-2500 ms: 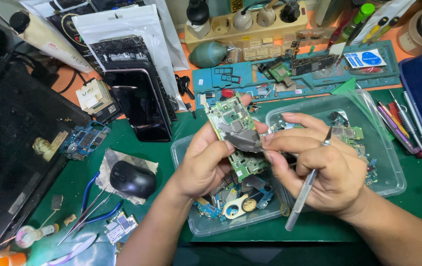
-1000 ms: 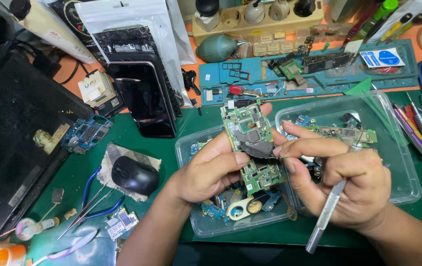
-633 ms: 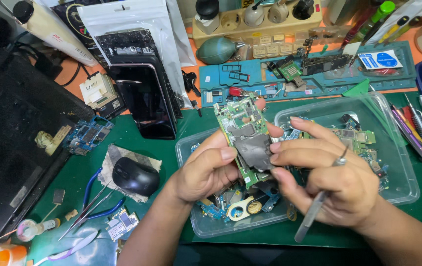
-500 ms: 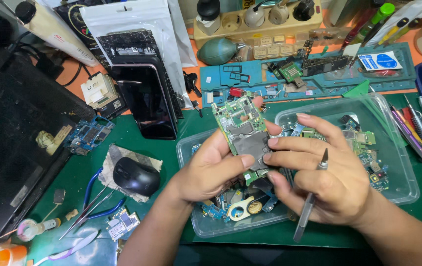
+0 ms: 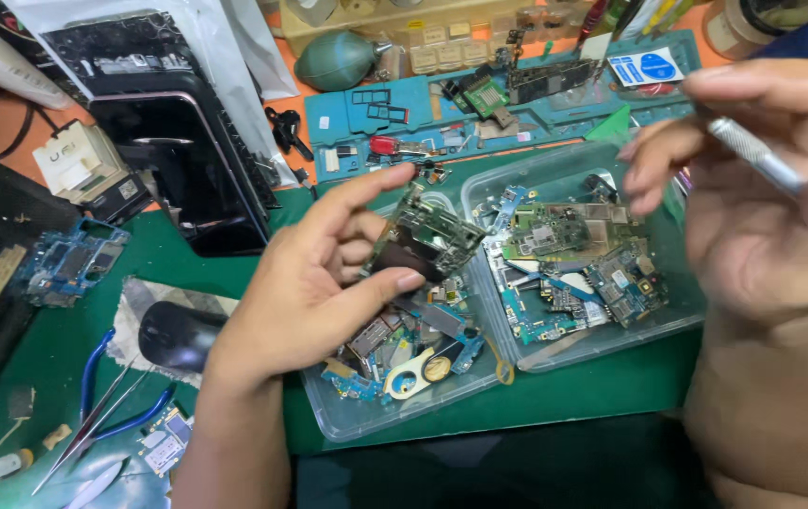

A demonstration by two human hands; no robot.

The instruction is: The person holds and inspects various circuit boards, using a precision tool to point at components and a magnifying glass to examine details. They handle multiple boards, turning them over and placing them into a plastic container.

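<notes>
Head view: my left hand pinches a green circuit board between thumb and fingers, the index finger stretched along its top edge. The board tilts up over the near tray, a clear plastic one full of small boards and parts, and it is lifted clear of that heap.

My right hand is raised to the right of the board, well apart from it. Its fingers are loosely curled, with a slim metal tool held between thumb and forefinger. The tool's tip is out of sight, and the hand is blurred.

Just right of the near tray, touching it, is a second clear tray with more green and blue boards. Behind both trays lies a blue work mat carrying small parts and another board. A green rubber blower lies behind the mat, at its left end.

Left of the near tray, on the green bench, sits a black mouse on a grey cloth. In front of the mouse are blue-handled pliers and tweezers. Further left of the mouse lies a blue phone frame. Behind the mouse a dark phone lies face up.
</notes>
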